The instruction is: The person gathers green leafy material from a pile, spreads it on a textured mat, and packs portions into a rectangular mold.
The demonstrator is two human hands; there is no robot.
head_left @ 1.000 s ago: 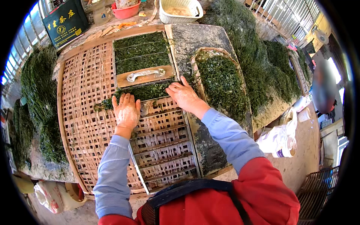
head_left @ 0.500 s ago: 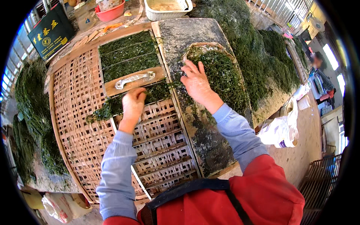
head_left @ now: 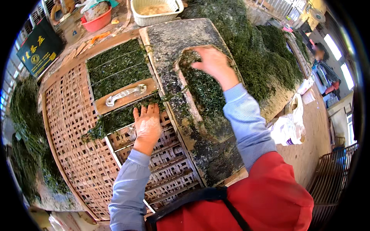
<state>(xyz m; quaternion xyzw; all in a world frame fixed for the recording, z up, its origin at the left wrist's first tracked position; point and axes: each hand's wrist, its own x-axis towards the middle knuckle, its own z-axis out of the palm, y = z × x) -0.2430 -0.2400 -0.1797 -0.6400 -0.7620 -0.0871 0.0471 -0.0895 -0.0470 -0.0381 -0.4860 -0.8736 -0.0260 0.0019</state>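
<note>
My left hand [head_left: 147, 125] lies with spread fingers on a strip of dark green, seaweed-like shreds [head_left: 119, 120]. That strip fills one row of a slatted frame [head_left: 169, 152] resting on a woven bamboo mat [head_left: 79, 127]. Just beyond my fingers, a wooden board [head_left: 149, 84] with a shiny handle [head_left: 125, 94] lies across the frame. Farther rows hold flat, pressed green shreds [head_left: 117, 65]. My right hand [head_left: 216, 65], thumb apart from the fingers, is over the far end of a heap of green shreds [head_left: 206, 92] within a curved rim on a dark, stained board [head_left: 173, 38]. Its fingertips are partly hidden.
Large green heaps lie at the right [head_left: 246, 54] and left [head_left: 29, 115]. A pale basket [head_left: 154, 19], a red basin [head_left: 98, 22] and a dark green box [head_left: 40, 48] stand at the back. A white bag [head_left: 289, 125] is at right. Other people are in the background.
My left hand has gone from pinched fingers beside the handled board to spread fingers on the strip. My right hand has moved toward the heap's far end. The view has shifted slightly.
</note>
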